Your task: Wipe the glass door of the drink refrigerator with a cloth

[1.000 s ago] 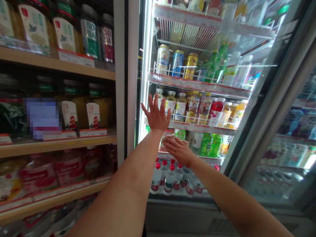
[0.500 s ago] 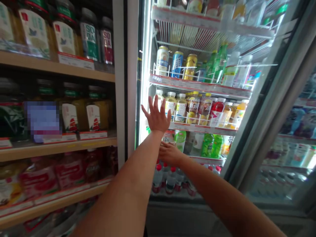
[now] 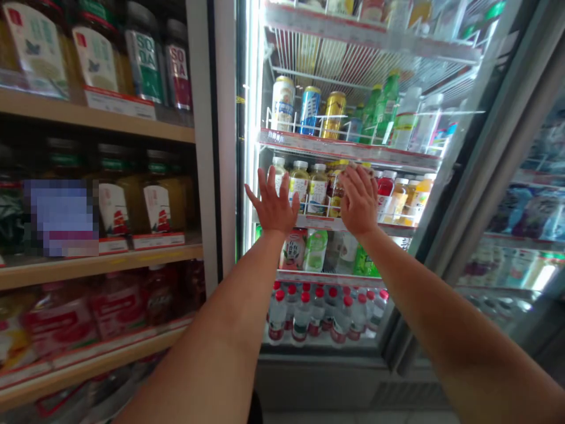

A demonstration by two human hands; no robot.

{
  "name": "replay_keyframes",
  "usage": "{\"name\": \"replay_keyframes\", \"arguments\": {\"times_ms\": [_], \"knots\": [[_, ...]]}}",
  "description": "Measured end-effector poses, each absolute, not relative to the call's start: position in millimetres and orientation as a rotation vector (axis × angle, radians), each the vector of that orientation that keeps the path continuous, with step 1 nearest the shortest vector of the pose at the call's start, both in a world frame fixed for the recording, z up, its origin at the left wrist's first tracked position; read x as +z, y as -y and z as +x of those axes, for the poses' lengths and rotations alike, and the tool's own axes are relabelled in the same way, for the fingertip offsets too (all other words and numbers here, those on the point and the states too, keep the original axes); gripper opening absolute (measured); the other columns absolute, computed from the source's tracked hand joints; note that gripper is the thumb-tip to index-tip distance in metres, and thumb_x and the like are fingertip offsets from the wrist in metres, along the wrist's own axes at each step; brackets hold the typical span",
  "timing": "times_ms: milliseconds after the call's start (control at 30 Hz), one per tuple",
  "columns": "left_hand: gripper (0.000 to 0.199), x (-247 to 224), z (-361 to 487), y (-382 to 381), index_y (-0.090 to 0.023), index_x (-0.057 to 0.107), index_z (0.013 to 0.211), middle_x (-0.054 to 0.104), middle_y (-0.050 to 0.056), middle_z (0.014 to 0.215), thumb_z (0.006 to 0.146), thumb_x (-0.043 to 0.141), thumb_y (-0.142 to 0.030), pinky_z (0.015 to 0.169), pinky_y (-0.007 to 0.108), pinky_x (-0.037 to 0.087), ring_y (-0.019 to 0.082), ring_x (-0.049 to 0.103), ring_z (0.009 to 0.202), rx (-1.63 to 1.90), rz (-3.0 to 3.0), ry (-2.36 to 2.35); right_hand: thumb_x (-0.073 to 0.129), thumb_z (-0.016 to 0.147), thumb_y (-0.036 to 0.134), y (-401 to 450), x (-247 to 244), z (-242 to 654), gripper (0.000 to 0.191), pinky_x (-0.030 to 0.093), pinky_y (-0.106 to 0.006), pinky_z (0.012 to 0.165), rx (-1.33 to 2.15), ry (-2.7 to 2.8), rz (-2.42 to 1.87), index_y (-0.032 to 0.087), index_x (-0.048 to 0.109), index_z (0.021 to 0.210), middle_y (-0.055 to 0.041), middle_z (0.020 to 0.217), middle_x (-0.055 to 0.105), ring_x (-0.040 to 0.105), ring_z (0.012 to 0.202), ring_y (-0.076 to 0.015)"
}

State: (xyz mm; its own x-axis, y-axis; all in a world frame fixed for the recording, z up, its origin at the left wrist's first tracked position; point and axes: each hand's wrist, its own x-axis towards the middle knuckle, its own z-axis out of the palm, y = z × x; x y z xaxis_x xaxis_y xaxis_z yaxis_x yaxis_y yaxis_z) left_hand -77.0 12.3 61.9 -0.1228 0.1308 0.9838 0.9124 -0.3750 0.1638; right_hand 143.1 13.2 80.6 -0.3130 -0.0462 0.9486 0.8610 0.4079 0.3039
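Both arms reach toward a lit drinks cooler. My left hand point(image 3: 276, 203) has its fingers spread and holds nothing; it overlaps the light-labelled tea bottles point(image 3: 299, 185) on the middle shelf. To its right, my right hand point(image 3: 358, 197) is raised with its fingers extended near one another, nothing seen in it. It hides part of the dark bottles with yellow caps, beside the red bottle point(image 3: 385, 189). Whether either hand touches the cooler's glass cannot be made out. Above them stand a blue can point(image 3: 310, 110) and a gold can point(image 3: 334, 115).
Wooden shelves point(image 3: 110, 264) with juice and soda bottles point(image 3: 145, 56) stand on the left. Red-capped water bottles point(image 3: 301, 318) fill the cooler's bottom. A grey door frame point(image 3: 485, 171) slants along the right, with another cooler section behind it.
My right hand has moved up and to the right, from below my left hand to beside it. My left hand stays spread. The view has shifted slightly, and more water bottles show.
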Motion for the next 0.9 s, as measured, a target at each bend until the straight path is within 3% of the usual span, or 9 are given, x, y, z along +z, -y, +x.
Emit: {"name": "replay_keyframes", "arguments": {"times_ms": [167,300,467,633,800,900], "knots": [[0.052,61.9,-76.6,-10.9,-0.023,0.046,0.148,0.03,0.011,0.167,0.1,0.049,-0.042,0.127,0.059,-0.011,0.029,0.004,0.159,-1.602,-1.521,1.175,0.041,0.098,0.014,-8.7,60.9,132.4,0.065,0.025,-0.052,0.128,-1.111,1.884,-0.639,0.026,0.03,0.161,-0.0041,0.159,0.047,0.024,0.156,-0.0233],[0.052,62.4,-76.5,-11.3,-0.022,0.046,0.148,0.03,0.01,0.167,0.102,0.045,-0.046,0.127,0.059,-0.012,0.029,0.003,0.159,-1.616,-1.533,1.18,0.043,0.099,0.015,-4.6,55.5,115.8,0.06,0.022,-0.048,0.13,-1.156,2.046,-0.528,0.025,0.038,0.158,-0.0015,0.156,0.051,0.031,0.154,-0.021],[0.052,62.8,-76.3,-11.3,-0.019,0.046,0.148,0.03,0.014,0.166,0.102,0.045,-0.044,0.126,0.059,-0.013,0.03,0.002,0.159,-1.568,-1.516,1.194,0.038,0.099,0.012,-8.7,83.9,95.5,0.055,0.025,-0.048,0.128,-1.04,1.746,-0.677,0.024,0.046,0.153,-0.003,0.156,0.051,0.031,0.154,-0.0216],[0.052,62.1,-76.3,-11.6,-0.02,0.045,0.148,0.031,0.014,0.166,0.102,0.045,-0.045,0.127,0.059,-0.011,0.029,0.003,0.159,-1.571,-1.507,1.178,0.038,0.099,0.014,-14.7,105.4,93.1,0.055,0.021,-0.047,0.13,-1.08,1.908,-0.612,0.026,0.046,0.152,-0.0013,0.157,0.049,0.029,0.154,-0.0203],[0.054,61.7,-77.3,-13.6,-0.018,0.044,0.149,0.028,0.013,0.167,0.102,0.045,-0.046,0.126,0.058,-0.014,0.031,0.003,0.159,-1.576,-1.519,1.17,0.034,0.095,0.014,-44.0,164.7,156.2,0.056,0.023,-0.056,0.126,-1.019,1.597,-0.653,0.021,0.049,0.149,-0.0043,0.155,0.048,0.029,0.154,-0.0235],[0.053,61.6,-77.3,-13.9,-0.018,0.044,0.149,0.029,0.013,0.167,0.102,0.045,-0.044,0.126,0.059,-0.014,0.032,0.003,0.159,-1.55,-1.515,1.17,0.033,0.089,0.011,-57.7,172.2,213.1,0.055,0.029,-0.061,0.122,-0.936,1.239,-0.738,0.014,0.057,0.139,-0.0114,0.147,0.054,0.039,0.148,-0.027]]}}
